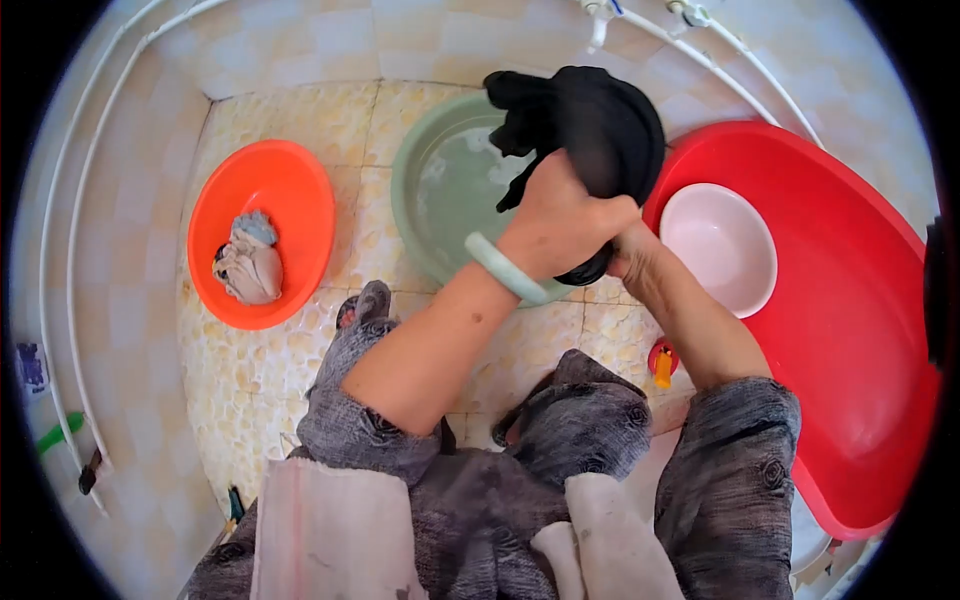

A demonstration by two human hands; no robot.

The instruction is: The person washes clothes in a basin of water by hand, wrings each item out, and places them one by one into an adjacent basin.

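Observation:
A bunched black garment [615, 125] is lifted over the right side of a green basin [403, 205] of water. My left hand [557, 215], with a pale bangle [503, 267] on the wrist, is closed around the cloth. Just to its right, my right hand [630, 243] also grips the garment, its fingers partly hidden behind the left hand. Loose folds hang toward the water on the left, and a dark end of the cloth shows below my hands.
On the left, an orange basin [213, 215] holds wet-looking cloths [250, 265]. A large red tub [850, 330] with a white bowl [718, 250] in it stands at right. Taps [600, 22] and pipes line the wall. A small red-and-yellow object [662, 365] lies near my right forearm.

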